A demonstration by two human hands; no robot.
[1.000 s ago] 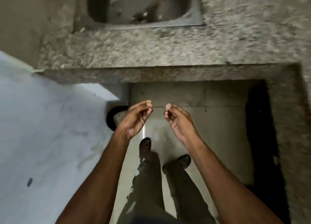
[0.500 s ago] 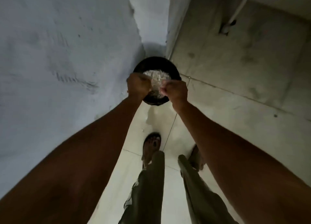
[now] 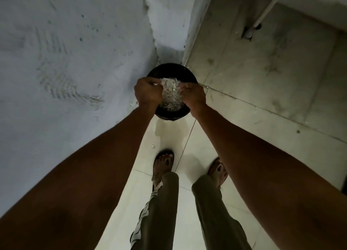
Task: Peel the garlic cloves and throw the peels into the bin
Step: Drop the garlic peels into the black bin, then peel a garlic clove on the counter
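Both arms reach forward and down over a round black bin (image 3: 171, 113) standing on the tiled floor (image 3: 253, 92), tucked into the corner where a pale wall (image 3: 65, 62) meets it. The bin holds a heap of pale, papery garlic peels (image 3: 170, 93).

Left hand (image 3: 147, 93): over the bin's left rim, knuckles up, fingers curled down and inward. Something small and pale shows at the fingertips, but whether it is pinched there cannot be told.

Right hand (image 3: 193, 96): over the bin's right rim, fingers likewise curled in toward the heap. A pale scrap shows at its fingertips; the grip itself is hidden behind the back of the hand, so it cannot be told.

The two hands sit close together, the peel heap visible in the gap between them.

Below: the person's two sandalled feet (image 3: 163, 164) on the tiles, olive trousers (image 3: 165, 212), just short of the bin. A thin pipe (image 3: 266, 7) runs down the far wall at upper right.
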